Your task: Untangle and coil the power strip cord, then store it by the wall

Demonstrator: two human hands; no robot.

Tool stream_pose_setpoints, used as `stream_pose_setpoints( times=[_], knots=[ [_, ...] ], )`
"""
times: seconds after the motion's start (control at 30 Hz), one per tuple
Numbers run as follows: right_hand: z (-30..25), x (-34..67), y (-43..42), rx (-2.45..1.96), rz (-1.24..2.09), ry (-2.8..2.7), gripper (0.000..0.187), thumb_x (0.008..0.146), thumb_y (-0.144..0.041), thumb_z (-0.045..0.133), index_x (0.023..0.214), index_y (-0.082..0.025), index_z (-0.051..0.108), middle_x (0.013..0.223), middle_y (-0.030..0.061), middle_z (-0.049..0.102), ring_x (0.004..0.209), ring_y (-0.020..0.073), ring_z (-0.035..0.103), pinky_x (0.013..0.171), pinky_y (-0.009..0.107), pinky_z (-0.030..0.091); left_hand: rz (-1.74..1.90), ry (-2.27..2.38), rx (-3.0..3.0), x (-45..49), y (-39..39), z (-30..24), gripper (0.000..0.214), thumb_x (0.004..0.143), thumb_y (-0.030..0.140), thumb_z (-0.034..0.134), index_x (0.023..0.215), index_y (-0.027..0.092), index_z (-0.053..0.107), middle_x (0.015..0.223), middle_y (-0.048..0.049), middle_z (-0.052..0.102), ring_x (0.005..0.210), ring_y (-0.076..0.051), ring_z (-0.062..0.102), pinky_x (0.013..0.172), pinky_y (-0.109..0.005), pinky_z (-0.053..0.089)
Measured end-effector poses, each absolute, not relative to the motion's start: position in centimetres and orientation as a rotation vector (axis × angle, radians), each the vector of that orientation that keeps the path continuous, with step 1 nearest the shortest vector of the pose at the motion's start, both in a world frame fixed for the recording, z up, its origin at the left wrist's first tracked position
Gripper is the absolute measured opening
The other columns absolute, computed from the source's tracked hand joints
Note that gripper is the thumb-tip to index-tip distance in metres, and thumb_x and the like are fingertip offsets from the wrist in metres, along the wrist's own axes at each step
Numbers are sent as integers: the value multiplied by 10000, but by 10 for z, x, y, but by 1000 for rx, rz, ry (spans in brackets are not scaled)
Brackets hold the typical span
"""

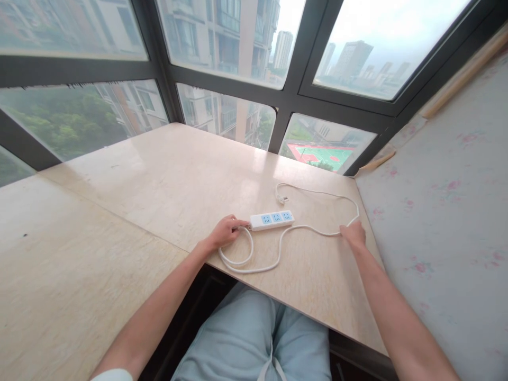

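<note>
A white power strip [272, 219] with several light-blue sockets lies on the stone ledge. My left hand [229, 231] is at its left end, fingers closed on the cord where it meets the strip; the index finger reaches towards the strip's end. From there the white cord [254, 271] loops near the ledge's front edge and runs right. My right hand [354, 233] pinches the cord at the far right, beside the wall. Beyond that hand the cord curves back to its plug [282, 199], which lies loose behind the strip.
The beige stone ledge [119, 201] has a seam on the left and a front edge just above my legs. Dark-framed windows [291, 100] rise along its back. A floral-papered wall [436, 222] bounds the right side, with peeling trim near the window.
</note>
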State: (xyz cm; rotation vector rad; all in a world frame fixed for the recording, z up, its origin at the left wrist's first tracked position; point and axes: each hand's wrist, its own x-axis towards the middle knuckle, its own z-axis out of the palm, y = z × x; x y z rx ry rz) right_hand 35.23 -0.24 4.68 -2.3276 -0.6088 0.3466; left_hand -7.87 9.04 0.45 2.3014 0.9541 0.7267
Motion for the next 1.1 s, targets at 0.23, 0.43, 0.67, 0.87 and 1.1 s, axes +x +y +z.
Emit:
stream_pose_setpoints(
  times=[0.23, 0.43, 0.67, 0.87, 1.1],
  knots=[
    [98, 365, -24, -1882, 733, -638, 98, 675, -114, 635, 711, -185, 577, 739, 34, 622, 637, 127, 605, 556, 227, 484, 764, 719, 2416, -68, 110, 0, 561, 681, -19, 496, 1097, 264, 742, 1057, -34, 736, 903, -192, 621, 883, -344, 466],
    [181, 361, -47, -1314, 802, -831, 227, 785, -166, 563, 929, -236, 724, 743, 18, 512, 490, 79, 365, 490, 301, 289, 788, 681, 2392, -53, 117, -1, 552, 678, -15, 489, 1073, 265, 755, 1047, -50, 736, 948, -198, 638, 864, -325, 478],
    [230, 319, 12, -1102, 999, -936, 261, 815, -112, 552, 973, -250, 709, 634, -60, 453, 460, 58, 302, 539, 278, 296, 705, 398, 2487, -10, 110, 1, 560, 643, -50, 492, 1004, 272, 774, 977, -11, 768, 797, -165, 634, 809, -295, 471],
    [224, 250, 71, -1017, 1256, -1001, 259, 773, -111, 640, 995, -242, 668, 655, -74, 496, 452, 42, 324, 509, 210, 355, 695, 342, 2547, 22, 98, 1, 539, 666, -44, 504, 1033, 253, 762, 999, -15, 765, 810, -169, 614, 808, -297, 468],
    [197, 182, 122, -1093, 1355, -1134, 209, 852, -153, 626, 1054, -199, 647, 653, -56, 542, 423, 37, 341, 428, 182, 285, 664, 308, 2527, 27, 87, 12, 356, 722, 88, 587, 1014, 221, 742, 1016, -44, 750, 889, -195, 647, 872, -339, 459]
  ],
)
